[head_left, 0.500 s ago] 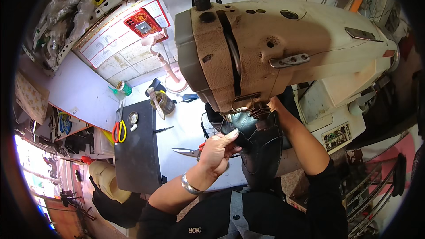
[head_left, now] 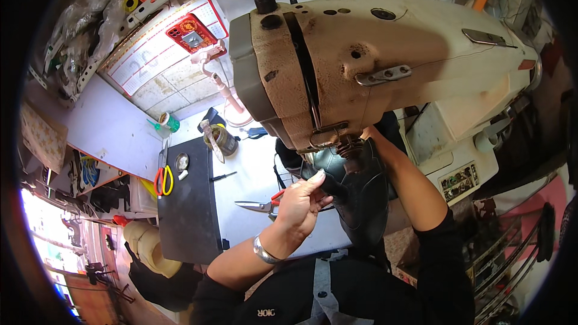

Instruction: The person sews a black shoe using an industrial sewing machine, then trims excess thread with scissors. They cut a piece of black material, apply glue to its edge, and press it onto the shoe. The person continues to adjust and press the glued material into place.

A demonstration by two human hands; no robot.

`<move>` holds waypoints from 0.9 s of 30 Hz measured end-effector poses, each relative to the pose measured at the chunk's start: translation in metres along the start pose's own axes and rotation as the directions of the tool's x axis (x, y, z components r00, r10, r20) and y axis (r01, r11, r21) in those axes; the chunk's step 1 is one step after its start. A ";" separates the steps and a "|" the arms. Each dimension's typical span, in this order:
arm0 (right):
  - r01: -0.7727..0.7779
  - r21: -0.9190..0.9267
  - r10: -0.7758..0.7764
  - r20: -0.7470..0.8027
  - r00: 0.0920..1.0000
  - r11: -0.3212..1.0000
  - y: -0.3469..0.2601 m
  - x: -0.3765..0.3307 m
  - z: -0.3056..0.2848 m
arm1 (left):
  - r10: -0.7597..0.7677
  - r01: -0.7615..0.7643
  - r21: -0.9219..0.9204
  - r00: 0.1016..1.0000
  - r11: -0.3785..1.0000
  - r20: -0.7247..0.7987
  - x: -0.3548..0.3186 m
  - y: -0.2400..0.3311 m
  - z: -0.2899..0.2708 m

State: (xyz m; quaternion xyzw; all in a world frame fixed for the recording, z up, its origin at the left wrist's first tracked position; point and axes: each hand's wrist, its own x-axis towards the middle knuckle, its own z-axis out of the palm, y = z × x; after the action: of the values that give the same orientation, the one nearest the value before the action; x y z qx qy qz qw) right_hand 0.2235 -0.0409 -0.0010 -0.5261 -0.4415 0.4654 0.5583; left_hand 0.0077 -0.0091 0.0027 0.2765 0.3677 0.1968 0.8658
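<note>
Black leather shoe upper (head_left: 361,198) gripped by left hand (head_left: 301,203) under sewing machine (head_left: 373,60)

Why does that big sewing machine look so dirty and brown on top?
The sewing machine has brown stains and worn patches across its cream head, so it looks well used. The left hand grips the black shoe piece below it; nothing looks spilled.

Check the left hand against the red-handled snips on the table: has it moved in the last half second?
No. The left hand grips the black leather piece beside the snips, as before.
</note>
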 end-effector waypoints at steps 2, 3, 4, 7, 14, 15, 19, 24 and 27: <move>-0.044 0.026 0.045 -0.015 0.999 0.999 -0.004 0.000 0.000 | 0.009 -0.009 -0.005 1.000 1.000 0.007 0.000 -0.001 0.002; -0.055 0.030 0.055 -0.016 0.998 0.998 -0.006 0.001 0.000 | 0.010 -0.010 -0.002 1.000 1.000 0.002 0.000 -0.001 0.004; -0.046 0.015 0.046 -0.004 0.999 0.999 -0.007 0.005 0.000 | 0.010 -0.010 0.001 1.000 1.000 -0.004 0.000 -0.002 0.005; -0.154 0.067 0.157 -0.035 0.987 0.986 -0.006 0.003 0.000 | 0.014 -0.014 0.007 1.000 1.000 -0.016 -0.001 -0.005 0.008; -0.039 0.129 0.039 0.005 0.999 0.991 -0.004 0.005 0.000 | 0.010 -0.010 -0.003 1.000 1.000 -0.016 -0.001 -0.004 0.013; -0.035 0.141 0.032 0.023 0.999 0.989 -0.004 0.006 0.000 | 0.009 -0.008 0.014 1.000 1.000 -0.025 -0.002 -0.004 0.014; 0.058 0.117 -0.068 0.083 0.994 0.991 -0.006 0.006 -0.001 | 0.017 -0.017 0.025 1.000 1.000 -0.015 -0.003 -0.005 0.013; 0.028 0.006 -0.028 0.067 0.997 1.000 0.001 0.008 -0.005 | 0.010 -0.010 0.035 1.000 0.999 0.007 -0.001 -0.007 0.010; 0.070 0.064 -0.073 0.057 0.996 0.996 0.010 0.013 -0.006 | 0.001 -0.001 0.030 1.000 1.000 0.008 0.000 -0.008 0.009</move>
State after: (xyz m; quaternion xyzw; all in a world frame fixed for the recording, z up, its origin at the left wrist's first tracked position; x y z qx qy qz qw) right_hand 0.2313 -0.0293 -0.0108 -0.4784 -0.4620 0.4740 0.5771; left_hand 0.0161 -0.0182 0.0027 0.2903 0.3668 0.1906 0.8630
